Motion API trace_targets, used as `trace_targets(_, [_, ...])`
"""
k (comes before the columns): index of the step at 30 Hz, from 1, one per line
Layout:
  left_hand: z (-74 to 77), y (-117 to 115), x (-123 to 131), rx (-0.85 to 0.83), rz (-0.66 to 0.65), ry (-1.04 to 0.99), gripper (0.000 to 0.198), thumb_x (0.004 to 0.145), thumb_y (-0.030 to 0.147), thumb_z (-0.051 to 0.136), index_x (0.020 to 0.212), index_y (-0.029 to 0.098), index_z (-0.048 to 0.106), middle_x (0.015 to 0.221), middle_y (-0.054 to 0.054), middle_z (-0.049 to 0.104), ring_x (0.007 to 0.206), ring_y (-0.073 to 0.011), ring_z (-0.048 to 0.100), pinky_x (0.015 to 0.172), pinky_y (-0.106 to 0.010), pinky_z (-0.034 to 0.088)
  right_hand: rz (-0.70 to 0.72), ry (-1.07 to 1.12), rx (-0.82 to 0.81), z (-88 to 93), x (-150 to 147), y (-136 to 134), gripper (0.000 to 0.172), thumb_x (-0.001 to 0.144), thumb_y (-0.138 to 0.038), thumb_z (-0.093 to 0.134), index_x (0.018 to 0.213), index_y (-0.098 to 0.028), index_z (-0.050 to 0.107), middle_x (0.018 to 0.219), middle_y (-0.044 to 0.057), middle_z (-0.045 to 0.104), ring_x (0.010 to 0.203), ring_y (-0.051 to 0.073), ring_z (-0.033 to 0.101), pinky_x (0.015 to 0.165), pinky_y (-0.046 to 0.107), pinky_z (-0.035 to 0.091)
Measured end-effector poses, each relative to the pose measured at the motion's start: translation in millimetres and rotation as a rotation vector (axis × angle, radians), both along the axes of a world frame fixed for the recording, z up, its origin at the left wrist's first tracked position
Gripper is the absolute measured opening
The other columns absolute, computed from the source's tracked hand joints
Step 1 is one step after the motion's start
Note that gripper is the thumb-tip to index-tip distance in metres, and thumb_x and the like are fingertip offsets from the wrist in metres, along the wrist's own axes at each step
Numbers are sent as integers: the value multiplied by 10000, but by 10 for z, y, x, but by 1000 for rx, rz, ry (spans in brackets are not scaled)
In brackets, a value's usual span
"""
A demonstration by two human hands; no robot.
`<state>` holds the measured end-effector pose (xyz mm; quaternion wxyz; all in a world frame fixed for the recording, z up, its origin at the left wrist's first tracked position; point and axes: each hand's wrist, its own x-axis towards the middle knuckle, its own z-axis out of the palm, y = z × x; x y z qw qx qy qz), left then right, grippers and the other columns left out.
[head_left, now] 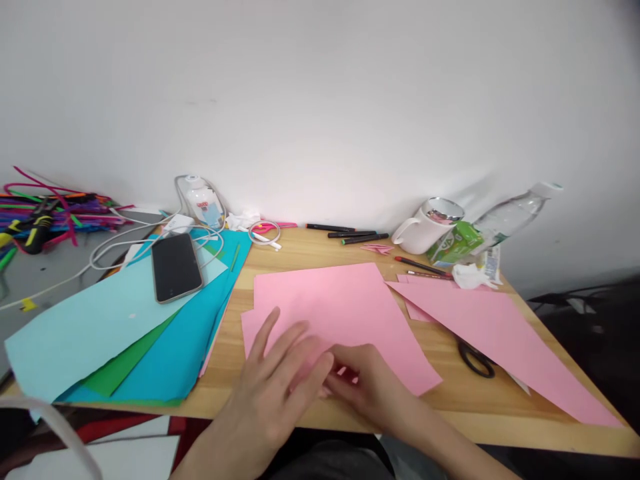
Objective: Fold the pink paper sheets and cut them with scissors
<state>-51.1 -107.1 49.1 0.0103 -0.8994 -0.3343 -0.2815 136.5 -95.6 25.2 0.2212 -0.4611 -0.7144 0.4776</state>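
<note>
A pink sheet of paper [325,300] lies on the wooden table in front of me, with another pink edge showing at its left side. My left hand [277,387] is over the near left part of this paper, its fingers stretched and spread, slightly blurred. Close against it, my right hand [367,383] has thumb and fingers pinched together at the near edge. Pink paper shows between and beside those fingertips; the exact fold or piece they grip is mostly hidden behind the left hand.
To the left, a phone [176,267] rests on blue and green paper sheets [165,360] beside a white cable. At right, a pink sheet [505,333] partly covers scissors [475,359]. Markers [357,235], a mug [427,227] and a clear bottle [517,213] are along the wall.
</note>
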Motion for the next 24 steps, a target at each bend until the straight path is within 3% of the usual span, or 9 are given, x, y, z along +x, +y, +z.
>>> trace_targets(2, [-99, 16, -63, 23, 145, -123, 464, 837, 241, 594, 1256, 128, 432, 1192, -149, 592, 1217, -272, 474, 1050, -521, 349, -122, 50, -57, -78, 28, 35, 114, 835, -200, 532, 724, -173, 527, 641, -28, 561, 578, 98, 508, 534, 199, 392])
trace_targets(4, [-235, 47, -118, -52, 332, -169, 550, 847, 354, 571, 1306, 124, 373, 1182, -159, 600, 1157, -261, 534, 1006, -481, 413, -228, 92, -111, -140, 72, 48, 30, 810, -182, 528, 798, -176, 502, 684, -32, 525, 571, 89, 492, 509, 192, 377])
trace_targets(7, [-444, 103, -168, -127, 410, -148, 479, 904, 351, 473, 1328, 176, 336, 1044, -103, 675, 1030, -226, 625, 991, -498, 414, -255, 151, -223, -186, 124, 52, 351, 795, -152, 510, 1135, -196, 435, 846, -5, 546, 574, 79, 523, 480, 180, 382])
trace_targets(10, [-591, 139, -185, -130, 393, -57, 398, 921, 350, 433, 1276, 175, 401, 1014, -104, 689, 992, -235, 644, 990, -538, 394, -166, 106, -231, -165, 141, 104, 562, 775, -90, 489, 1296, -253, 356, 936, 12, 553, 620, 81, 554, 525, 185, 425])
trace_targets(15, [-665, 217, -247, -133, 216, 185, 738, 749, 646, 471, 1237, 93, 481, 1176, -193, 628, 1128, -336, 566, 931, -534, 450, -90, 49, -177, -91, 138, 301, 379, 773, -78, 477, 1123, -222, 505, 928, 19, 596, 657, 104, 568, 574, 217, 458])
trace_targets(19, [-646, 337, -330, -186, 23, 258, 830, 640, 674, 564, 1227, 89, 513, 1231, -199, 593, 1207, -351, 495, 990, -574, 389, 28, 75, -275, -103, 125, 350, 116, 831, -229, 533, 921, -182, 590, 889, 29, 622, 763, 147, 570, 666, 260, 463])
trace_targets(24, [-605, 424, -395, -245, -52, 204, 873, 596, 641, 643, 1274, 119, 467, 1253, -168, 587, 1256, -306, 454, 1065, -528, 322, -57, 196, -498, -154, 120, 217, 211, 775, -272, 637, 941, -199, 530, 882, 8, 581, 804, 143, 551, 664, 235, 444])
